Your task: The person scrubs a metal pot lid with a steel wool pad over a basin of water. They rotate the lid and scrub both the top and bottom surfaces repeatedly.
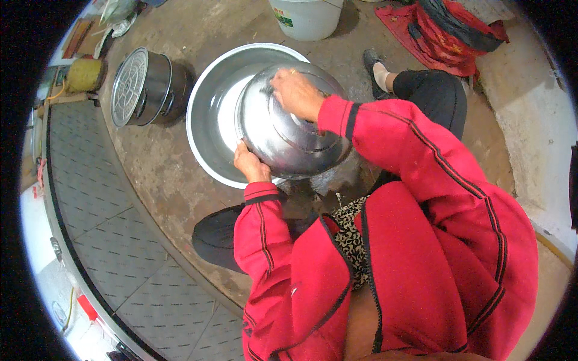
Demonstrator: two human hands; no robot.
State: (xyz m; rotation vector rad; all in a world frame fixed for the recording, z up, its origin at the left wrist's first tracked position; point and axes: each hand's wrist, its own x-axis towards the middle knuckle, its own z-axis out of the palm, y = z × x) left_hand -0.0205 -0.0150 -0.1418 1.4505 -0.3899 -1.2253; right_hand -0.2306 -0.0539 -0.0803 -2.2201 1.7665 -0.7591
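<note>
My left hand (251,163) grips the near-left rim of a shiny round metal vessel (300,140), a basin or a lid. The vessel is tilted, with its ringed outer face towards me. On the upper part of that face lies my right hand (298,92), its fingers curled and blurred. A dark patch shows at those fingertips; whether it is a scrubber or a reflection cannot be told. Beneath the vessel stands a large wide metal basin (205,85) on the floor, partly hidden by the vessel.
Left of the basin stands a metal steamer pot (156,88) with a perforated steamer plate (131,88) leaning at its side. A white plastic bucket (309,20) is beyond the basin. Red cloth (433,36) lies at the upper right. Grey patterned matting (117,180) runs along the left.
</note>
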